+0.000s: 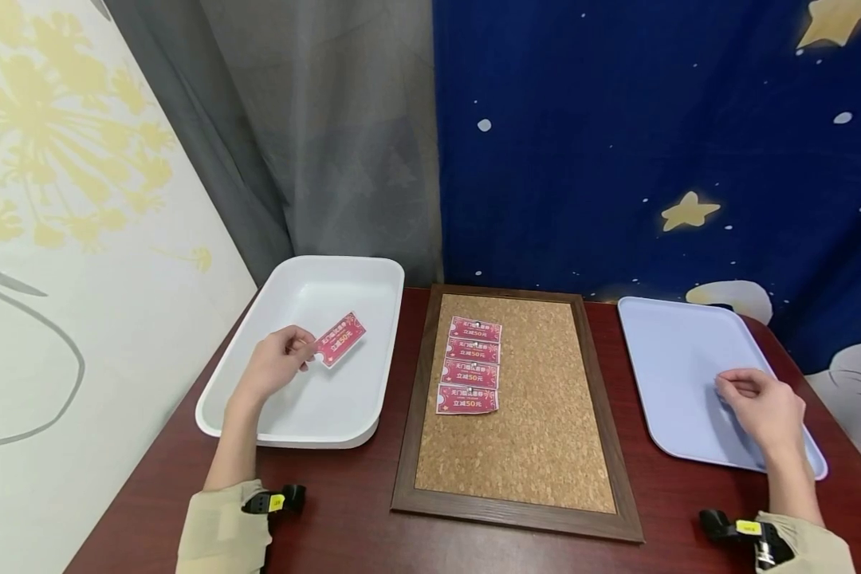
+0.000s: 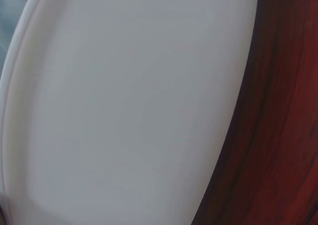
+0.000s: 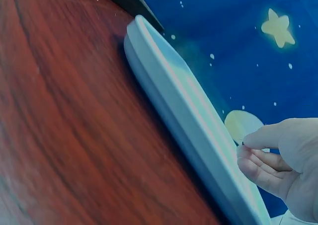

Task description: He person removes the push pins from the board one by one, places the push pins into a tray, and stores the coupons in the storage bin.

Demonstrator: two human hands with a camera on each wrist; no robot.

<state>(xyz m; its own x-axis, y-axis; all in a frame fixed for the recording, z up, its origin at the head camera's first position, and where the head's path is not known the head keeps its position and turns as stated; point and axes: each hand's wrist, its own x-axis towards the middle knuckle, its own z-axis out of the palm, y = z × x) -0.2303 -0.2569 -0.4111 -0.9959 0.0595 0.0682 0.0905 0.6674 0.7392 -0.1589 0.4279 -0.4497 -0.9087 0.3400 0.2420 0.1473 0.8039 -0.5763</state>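
My left hand (image 1: pixel 281 359) pinches a red paper coupon (image 1: pixel 340 339) by its lower left end, above the white basin (image 1: pixel 301 422). Only the basin's pale surface and the tabletop fill most of the left wrist view; the coupon does not show there. My right hand (image 1: pixel 764 406) is over the light blue tray (image 1: pixel 678 359), thumb and fingertips together. Between them the right wrist view shows a tiny pin (image 3: pixel 242 143), mostly hidden by the fingers. On the cork board (image 1: pixel 538 430), several matching coupons (image 1: pixel 469 373) hang in a column at the left, each with a small pin near its top.
The wood-framed board lies between basin and tray on a dark red table (image 1: pixel 488 550). Behind the table hang a grey curtain (image 1: pixel 344 143) and a blue curtain (image 1: pixel 581 143) with stars. A patterned white wall (image 1: pixel 115 319) stands at the left.
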